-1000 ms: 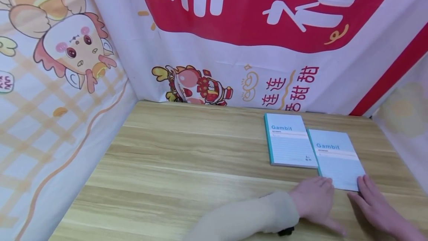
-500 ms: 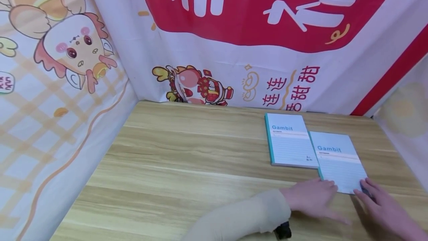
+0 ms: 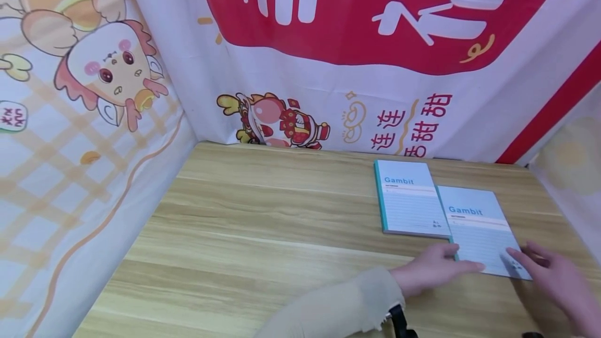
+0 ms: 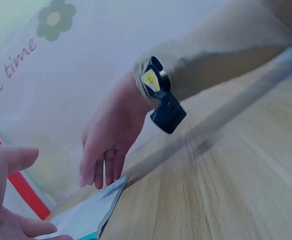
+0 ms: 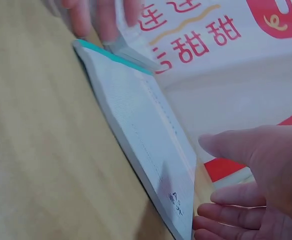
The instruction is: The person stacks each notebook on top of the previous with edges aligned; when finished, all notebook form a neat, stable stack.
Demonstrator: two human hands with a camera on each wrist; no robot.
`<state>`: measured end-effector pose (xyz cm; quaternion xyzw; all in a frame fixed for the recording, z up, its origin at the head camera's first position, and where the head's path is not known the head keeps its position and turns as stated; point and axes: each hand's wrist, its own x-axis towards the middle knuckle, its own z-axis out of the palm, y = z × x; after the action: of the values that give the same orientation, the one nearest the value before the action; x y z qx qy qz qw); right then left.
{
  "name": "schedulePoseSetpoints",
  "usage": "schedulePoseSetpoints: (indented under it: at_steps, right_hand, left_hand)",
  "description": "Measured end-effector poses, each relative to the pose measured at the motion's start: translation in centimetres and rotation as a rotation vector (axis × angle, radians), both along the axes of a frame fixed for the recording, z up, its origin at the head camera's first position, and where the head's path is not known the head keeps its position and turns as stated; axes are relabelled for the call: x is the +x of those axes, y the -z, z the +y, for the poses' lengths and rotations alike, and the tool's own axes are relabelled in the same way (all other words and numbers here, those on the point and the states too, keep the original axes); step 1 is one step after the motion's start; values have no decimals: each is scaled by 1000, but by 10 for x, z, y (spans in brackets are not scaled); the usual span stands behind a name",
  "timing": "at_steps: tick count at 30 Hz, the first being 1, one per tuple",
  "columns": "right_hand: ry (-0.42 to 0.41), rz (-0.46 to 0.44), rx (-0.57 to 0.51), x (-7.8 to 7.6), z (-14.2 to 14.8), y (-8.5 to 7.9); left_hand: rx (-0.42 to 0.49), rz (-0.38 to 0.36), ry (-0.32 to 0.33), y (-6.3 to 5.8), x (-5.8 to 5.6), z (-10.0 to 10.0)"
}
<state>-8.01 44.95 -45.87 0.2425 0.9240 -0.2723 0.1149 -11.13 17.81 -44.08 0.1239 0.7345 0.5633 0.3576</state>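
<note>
Two pale blue notebooks with teal spines and "Gambit" on their covers lie side by side. The right notebook (image 3: 483, 233) sits nearer the person than the left notebook (image 3: 410, 200). My left hand (image 3: 429, 271) is at the near end of the right notebook's spine, thumb extended across its near edge. At the opposite corner is my right hand (image 3: 559, 275), its thumb over the cover and its fingers beside the outer edge. In the right wrist view, a gap shows between the right thumb and fingers (image 5: 231, 212). Loosely bent fingers (image 4: 111, 170) of that hand also appear in the left wrist view.
A wood-grain table (image 3: 272, 213) carries the notebooks. Behind it hangs a red and white printed cloth (image 3: 281, 72), with a cartoon-printed cloth (image 3: 94, 181) along the left side. A black wrist strap (image 3: 398, 320) is on the left sleeve.
Both hands have turned from the near edge toward the notebook's two sides, with thumbs now over its corners. The right notebook has slid slightly toward the person.
</note>
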Motion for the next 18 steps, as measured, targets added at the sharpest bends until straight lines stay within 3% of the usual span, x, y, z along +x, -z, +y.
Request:
schedulePoseSetpoints:
  at_steps: [5,13,18]
  right_hand:
    - [82,9,-9,-10,3,4]
    - [99,0,-32,-18,5,5]
    - [137,-17,-63,-18,7,7]
  left_hand:
    - [85,-27,-95,4,1,2]
    - [225,-147,-244,12,1,7]
    - [189,-132,-269,12,-1,9]
